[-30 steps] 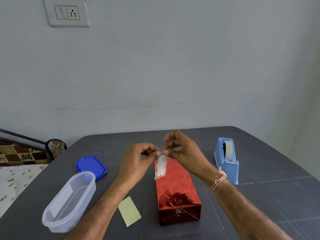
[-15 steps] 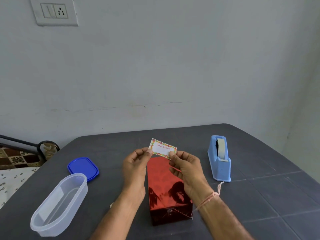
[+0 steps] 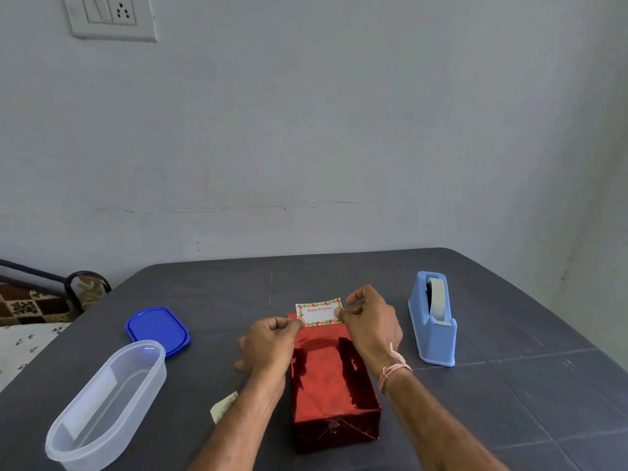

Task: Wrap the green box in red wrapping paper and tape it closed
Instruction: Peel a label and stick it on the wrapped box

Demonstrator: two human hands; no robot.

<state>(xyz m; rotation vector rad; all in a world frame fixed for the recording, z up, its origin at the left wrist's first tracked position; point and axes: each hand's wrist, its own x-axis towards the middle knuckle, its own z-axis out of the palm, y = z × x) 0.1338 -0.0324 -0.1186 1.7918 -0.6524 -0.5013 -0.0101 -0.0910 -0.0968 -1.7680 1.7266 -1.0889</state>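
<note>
A box wrapped in shiny red paper (image 3: 334,385) lies lengthwise on the dark grey table (image 3: 509,385), its folded end facing me. At its far end is a small white "Happy Birthday" label (image 3: 318,312) with a colourful border. My left hand (image 3: 270,345) pinches the label's left edge and my right hand (image 3: 370,322) pinches its right edge, holding it flat over the box top. A blue tape dispenser (image 3: 433,319) stands to the right of the box.
A clear oval plastic container (image 3: 105,406) sits at the front left, with its blue lid (image 3: 158,329) behind it. A pale yellow paper slip (image 3: 222,406) peeks out beside my left forearm. A wall runs behind the table; a bed frame is at far left.
The label was being handled above the box a second ago. It is now turned face up and lowered to the far end of the box top, pinched by both hands.
</note>
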